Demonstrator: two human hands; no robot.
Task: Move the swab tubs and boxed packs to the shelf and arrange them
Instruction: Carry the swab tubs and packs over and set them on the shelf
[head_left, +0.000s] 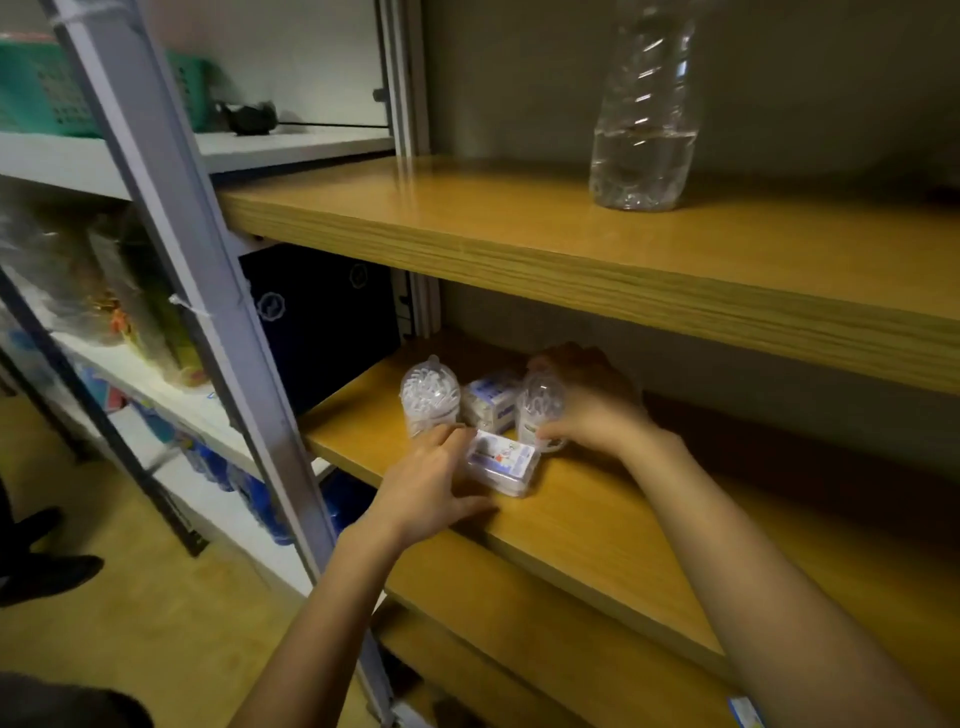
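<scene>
Near the shelf front edge, left hand, fingers spread, squares the boxed pack; right hand clamps a swab tub, apparently closing the group.

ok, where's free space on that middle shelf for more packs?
Bare board runs right of the right hand and along the front edge of the middle shelf. Crowded at the left end: two swab tubs, two boxed packs, left hand.
</scene>
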